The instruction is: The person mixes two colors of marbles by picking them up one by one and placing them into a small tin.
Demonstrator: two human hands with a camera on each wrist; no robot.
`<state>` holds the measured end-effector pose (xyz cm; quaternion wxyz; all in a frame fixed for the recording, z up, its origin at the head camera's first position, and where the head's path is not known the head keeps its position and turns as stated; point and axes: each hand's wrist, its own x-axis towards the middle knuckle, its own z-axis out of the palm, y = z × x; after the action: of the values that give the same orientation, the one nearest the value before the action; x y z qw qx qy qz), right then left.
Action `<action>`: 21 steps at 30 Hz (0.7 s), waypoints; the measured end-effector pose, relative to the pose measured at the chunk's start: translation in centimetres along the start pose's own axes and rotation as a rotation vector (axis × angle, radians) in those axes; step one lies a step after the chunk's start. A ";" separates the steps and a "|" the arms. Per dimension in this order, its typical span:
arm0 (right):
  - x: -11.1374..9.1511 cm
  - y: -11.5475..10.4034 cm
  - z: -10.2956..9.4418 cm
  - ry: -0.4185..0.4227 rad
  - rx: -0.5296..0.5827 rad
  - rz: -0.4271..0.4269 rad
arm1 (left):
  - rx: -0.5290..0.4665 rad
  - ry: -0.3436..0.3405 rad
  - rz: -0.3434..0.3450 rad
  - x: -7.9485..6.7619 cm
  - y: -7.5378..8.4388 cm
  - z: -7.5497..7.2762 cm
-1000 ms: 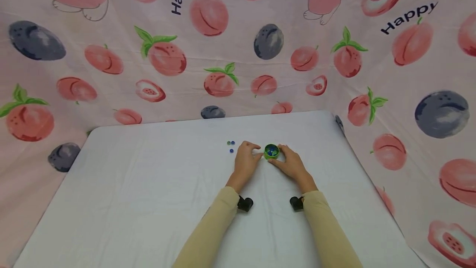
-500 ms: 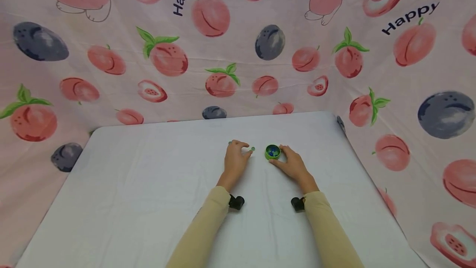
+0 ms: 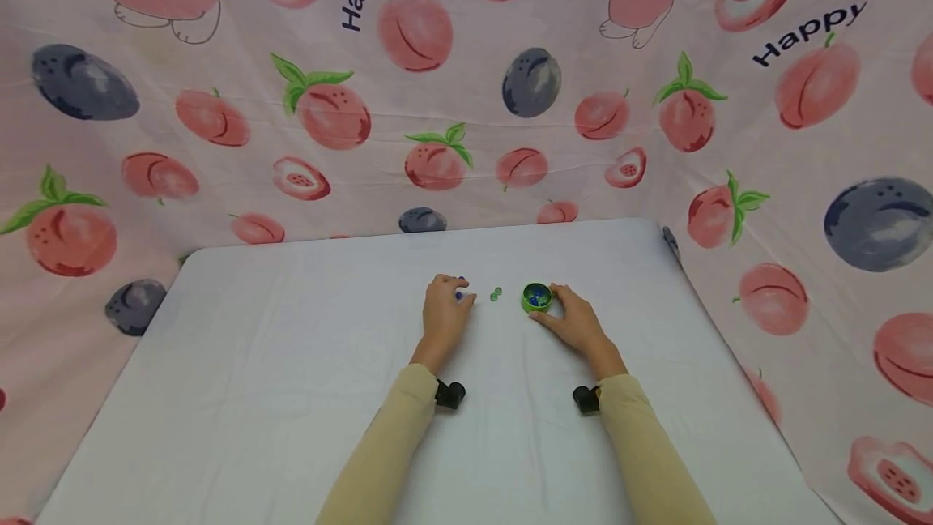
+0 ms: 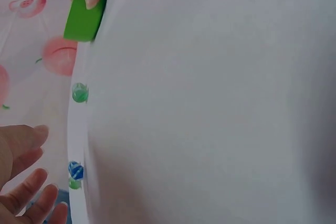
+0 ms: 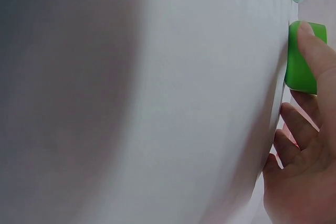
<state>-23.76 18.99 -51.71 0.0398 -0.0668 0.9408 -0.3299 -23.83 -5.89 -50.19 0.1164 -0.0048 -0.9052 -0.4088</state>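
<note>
My right hand grips a small green bowl, thumb on the near side and fingers on the far side. Blue and some green marbles show inside it in the head view. Left of the bowl, two green marbles lie close together on the table. My left hand is further left, thumb and fingers spread apart and holding nothing. A blue marble shows in the gap between its thumb and fingers, and another blue marble is by its fingertips. In the left wrist view a blue marble partly covers a green one.
A white cloth covers the table. Behind and at both sides hangs a pink fruit-print curtain. A small dark object is at the table's far right edge.
My left hand has moved left from beside the bowl toward the blue marbles. Two green marbles now lie free between it and the bowl. The right hand keeps its hold on the bowl.
</note>
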 end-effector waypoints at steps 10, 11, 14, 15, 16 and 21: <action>0.1 0.3 0.2 -0.006 0.004 0.008 | 0.048 0.015 -0.014 0.2 -1.2 -0.1; 0.1 0.3 0.2 -0.006 0.004 0.006 | 0.048 0.018 -0.019 0.2 -1.3 -0.1; 0.1 0.3 0.2 -0.003 0.006 0.004 | 0.027 0.026 -0.032 0.3 -1.7 -0.1; 0.1 0.3 0.2 -0.002 0.005 0.002 | 0.012 0.028 -0.036 0.3 -1.8 -0.1; 0.1 0.2 0.2 0.002 0.001 -0.001 | -0.010 0.030 -0.040 0.4 -2.0 -0.1; 0.1 0.2 0.2 0.014 0.007 -0.007 | -0.080 0.041 -0.036 0.3 -2.5 0.3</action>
<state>-23.83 19.01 -51.97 0.0323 -0.0677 0.9396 -0.3340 -24.46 -7.42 -52.16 0.1274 0.0153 -0.8854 -0.4467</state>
